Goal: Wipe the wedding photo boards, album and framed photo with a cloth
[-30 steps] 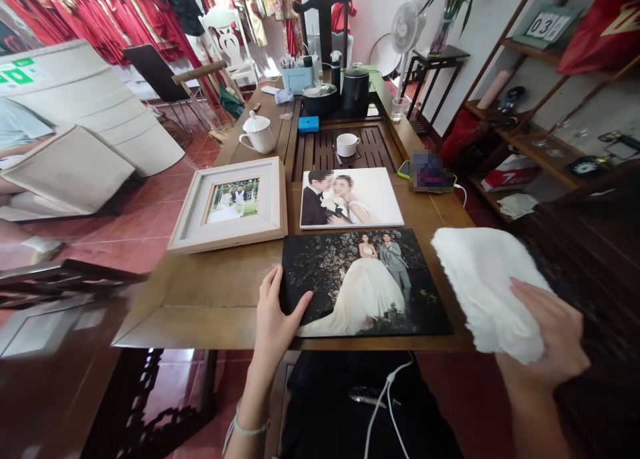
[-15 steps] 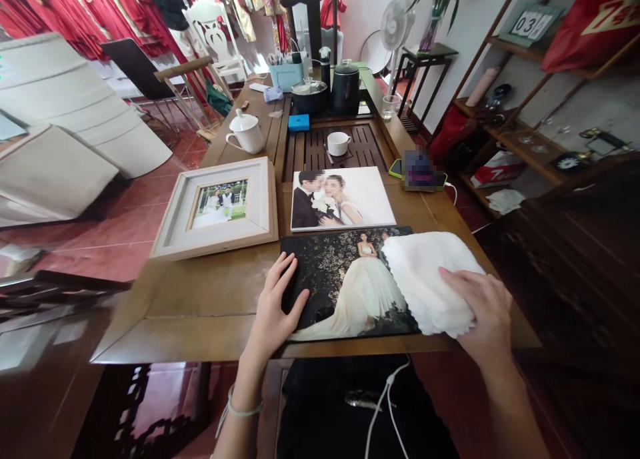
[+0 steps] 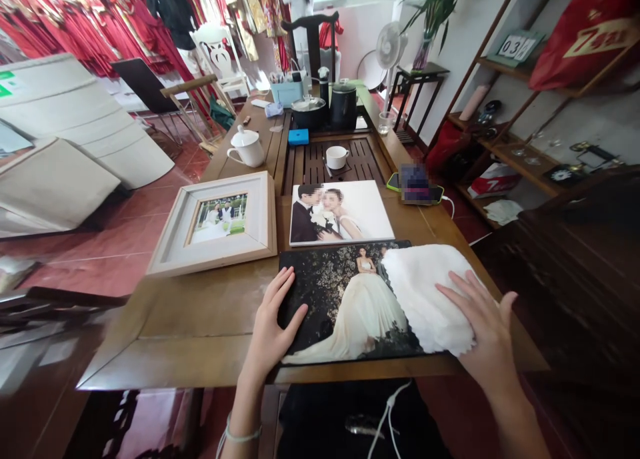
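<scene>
A dark wedding photo panel [image 3: 320, 305] lies flat near the table's front edge. My left hand [image 3: 274, 322] rests on its left edge, fingers stretched and thumb apart. A fluffy white cloth [image 3: 425, 292] covers the panel's right part. My right hand [image 3: 480, 319] lies on the cloth's right side with its fingers spread; its palm side is hidden. Just beyond the panel is a lighter photo panel of a couple [image 3: 367, 215]. A pale wooden picture frame [image 3: 173, 242] with a small photo stands to the left, touching neither hand.
On the table [image 3: 195, 315] stand a lidded white teapot [image 3: 247, 147], a white cup [image 3: 337, 157] on a slatted tea tray, a blue box [image 3: 299, 137] and dark pots. A phone [image 3: 423, 195] with a cable lies at right. Shelves [image 3: 520, 155] stand beyond.
The fingers of my right hand have spread out on the cloth. My left hand keeps its place on the panel. The view has tilted slightly upward, so everything sits lower.
</scene>
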`<control>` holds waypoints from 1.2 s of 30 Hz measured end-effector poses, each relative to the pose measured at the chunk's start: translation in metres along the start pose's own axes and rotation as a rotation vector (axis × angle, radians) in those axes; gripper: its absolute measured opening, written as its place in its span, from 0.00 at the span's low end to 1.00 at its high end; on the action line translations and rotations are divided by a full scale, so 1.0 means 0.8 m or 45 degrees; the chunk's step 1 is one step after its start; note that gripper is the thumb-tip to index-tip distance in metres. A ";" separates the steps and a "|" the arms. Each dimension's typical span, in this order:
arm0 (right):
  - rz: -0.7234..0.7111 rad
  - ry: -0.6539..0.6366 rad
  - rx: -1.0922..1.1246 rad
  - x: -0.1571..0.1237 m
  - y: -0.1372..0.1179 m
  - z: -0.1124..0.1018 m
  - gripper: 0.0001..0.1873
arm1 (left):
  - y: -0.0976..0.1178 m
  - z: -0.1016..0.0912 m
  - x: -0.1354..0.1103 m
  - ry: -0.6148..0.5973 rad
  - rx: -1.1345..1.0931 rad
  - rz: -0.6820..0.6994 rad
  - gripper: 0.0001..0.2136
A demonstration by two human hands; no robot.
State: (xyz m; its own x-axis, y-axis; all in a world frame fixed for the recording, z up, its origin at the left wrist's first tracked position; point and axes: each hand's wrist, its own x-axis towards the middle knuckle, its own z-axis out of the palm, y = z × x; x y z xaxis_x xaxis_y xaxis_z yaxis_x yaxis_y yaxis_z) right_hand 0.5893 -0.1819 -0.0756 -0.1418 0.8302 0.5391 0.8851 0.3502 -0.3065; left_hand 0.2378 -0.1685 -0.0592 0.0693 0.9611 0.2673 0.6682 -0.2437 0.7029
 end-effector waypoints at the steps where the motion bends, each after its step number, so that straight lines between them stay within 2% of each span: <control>1: -0.019 0.003 0.009 0.002 0.000 0.001 0.18 | -0.001 0.001 0.000 -0.002 0.007 -0.001 0.24; 4: -0.095 -0.037 0.085 0.016 0.001 0.004 0.19 | -0.006 0.002 -0.001 -0.010 0.025 -0.001 0.24; 8: -0.160 -0.211 0.152 0.047 0.003 0.010 0.29 | -0.007 0.002 -0.001 -0.018 0.036 -0.005 0.23; 12: -0.166 -0.376 0.011 0.075 -0.008 0.017 0.43 | -0.006 0.002 -0.001 -0.026 0.028 -0.023 0.23; 16: -0.193 -0.411 -0.076 0.083 -0.025 0.023 0.45 | -0.006 0.003 -0.001 -0.019 0.013 -0.032 0.23; 20: -0.168 -0.358 0.051 0.080 -0.025 0.021 0.44 | -0.006 0.003 -0.001 -0.010 0.017 -0.034 0.23; 22: -0.058 -0.208 0.205 0.076 -0.017 0.018 0.42 | -0.005 0.003 -0.001 -0.013 0.026 -0.037 0.23; 25: 0.189 0.109 0.339 0.069 -0.004 0.018 0.36 | -0.004 0.004 -0.002 -0.017 0.035 -0.042 0.23; 27: 0.283 0.198 0.310 0.064 0.001 0.021 0.34 | -0.003 0.005 -0.002 -0.015 0.037 -0.036 0.23; 33: 0.214 -0.049 0.145 0.053 -0.003 0.035 0.37 | -0.002 0.008 -0.003 -0.016 0.007 -0.034 0.24; 36: 0.184 -0.035 0.176 0.053 0.000 0.039 0.38 | -0.003 0.010 -0.002 0.000 -0.020 -0.048 0.24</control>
State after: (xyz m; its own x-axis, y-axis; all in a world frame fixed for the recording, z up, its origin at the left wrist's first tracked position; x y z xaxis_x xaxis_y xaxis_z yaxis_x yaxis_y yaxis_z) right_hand 0.5697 -0.1327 -0.0772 -0.0319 0.8870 0.4606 0.8280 0.2816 -0.4849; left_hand 0.2422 -0.1688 -0.0665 0.0442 0.9697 0.2403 0.6585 -0.2092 0.7229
